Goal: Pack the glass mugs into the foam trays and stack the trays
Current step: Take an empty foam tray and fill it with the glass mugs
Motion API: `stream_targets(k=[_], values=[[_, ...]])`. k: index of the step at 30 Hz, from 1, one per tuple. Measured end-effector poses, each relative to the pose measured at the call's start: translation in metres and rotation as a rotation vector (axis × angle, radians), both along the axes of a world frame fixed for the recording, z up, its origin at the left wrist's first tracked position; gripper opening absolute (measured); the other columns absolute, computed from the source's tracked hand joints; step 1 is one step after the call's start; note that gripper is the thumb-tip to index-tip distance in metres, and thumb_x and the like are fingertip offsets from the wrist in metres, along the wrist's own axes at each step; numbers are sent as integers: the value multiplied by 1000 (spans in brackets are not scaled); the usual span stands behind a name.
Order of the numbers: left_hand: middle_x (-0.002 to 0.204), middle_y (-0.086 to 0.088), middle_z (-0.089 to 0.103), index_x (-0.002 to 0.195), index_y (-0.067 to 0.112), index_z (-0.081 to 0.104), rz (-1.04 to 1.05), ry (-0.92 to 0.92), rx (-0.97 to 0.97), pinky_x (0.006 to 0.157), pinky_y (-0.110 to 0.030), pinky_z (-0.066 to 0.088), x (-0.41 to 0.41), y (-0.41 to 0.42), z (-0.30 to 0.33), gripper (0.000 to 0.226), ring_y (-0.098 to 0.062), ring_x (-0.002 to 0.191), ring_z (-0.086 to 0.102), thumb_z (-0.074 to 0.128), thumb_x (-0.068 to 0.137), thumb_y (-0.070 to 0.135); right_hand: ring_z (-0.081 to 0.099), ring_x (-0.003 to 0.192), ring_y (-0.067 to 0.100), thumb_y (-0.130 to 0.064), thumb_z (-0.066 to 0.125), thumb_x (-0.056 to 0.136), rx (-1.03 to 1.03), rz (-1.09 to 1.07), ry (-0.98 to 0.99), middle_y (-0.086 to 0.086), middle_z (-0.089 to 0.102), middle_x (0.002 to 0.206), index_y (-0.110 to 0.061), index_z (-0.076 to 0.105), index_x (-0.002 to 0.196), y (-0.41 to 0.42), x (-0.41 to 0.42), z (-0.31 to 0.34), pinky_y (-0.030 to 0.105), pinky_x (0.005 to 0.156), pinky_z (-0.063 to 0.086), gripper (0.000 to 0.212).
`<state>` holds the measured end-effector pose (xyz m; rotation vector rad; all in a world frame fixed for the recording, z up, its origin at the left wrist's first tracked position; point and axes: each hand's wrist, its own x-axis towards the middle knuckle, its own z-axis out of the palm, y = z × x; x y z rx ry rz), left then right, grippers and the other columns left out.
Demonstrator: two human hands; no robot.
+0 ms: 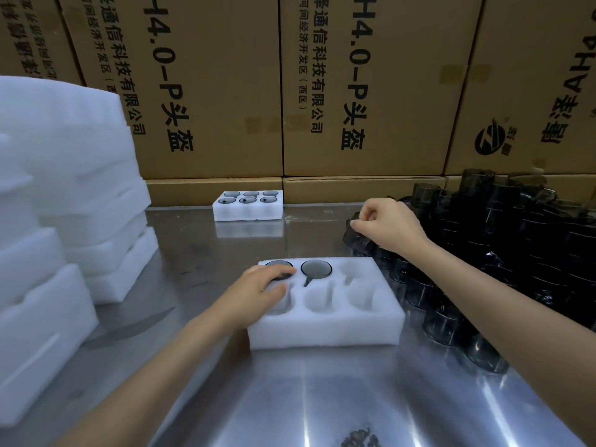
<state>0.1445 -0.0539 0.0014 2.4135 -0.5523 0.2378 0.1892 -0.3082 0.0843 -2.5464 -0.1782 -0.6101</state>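
A shiny metal bench fills the lower view from 4 to 8 o'clock, with pale streaks of overhead light reflected in its surface. Behind it, from 10 to 2 o'clock, a wall of brown cardboard cartons stands stacked edge to edge, printed sideways with bold black Chinese characters and "H4.0-P". A lower row of cartons meets the bench's far edge.

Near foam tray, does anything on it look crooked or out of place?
Nothing stands out. The near foam tray sits flat on the metal table, with two glass mugs seated level in its far-row pockets; the left hand rests over one.
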Motion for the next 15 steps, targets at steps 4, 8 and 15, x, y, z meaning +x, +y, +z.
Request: stream_targets(k=[4, 8, 15], values=[[122, 16, 50, 128, 19, 57, -6, -19, -28, 86, -1, 26, -2, -1, 0, 34, -1, 112, 42, 50, 95, 14, 59, 65, 14, -30, 65, 77, -67, 63, 109, -5, 63, 62, -23, 56, 62, 14, -20, -10, 25, 53, 41, 18], [124, 15, 49, 130, 19, 55, -9, -11, -23, 87, -4, 27, -4, -1, 0, 36, -1, 112, 41, 50, 95, 14, 58, 69, 13, -28, 64, 76, -101, 68, 148, -7, 62, 63, -22, 56, 64, 20, -24, -15, 25, 54, 39, 15], [135, 7, 50, 132, 23, 53, 18, 17, 13, 104, -24, 31, -2, 1, -1, 38, -12, 125, 42, 51, 95, 20, 53, 76, 17, -30, 61, 82, -314, 88, 52, -10, 55, 64, -25, 49, 64, 25, -23, -16, 25, 53, 31, 22]])
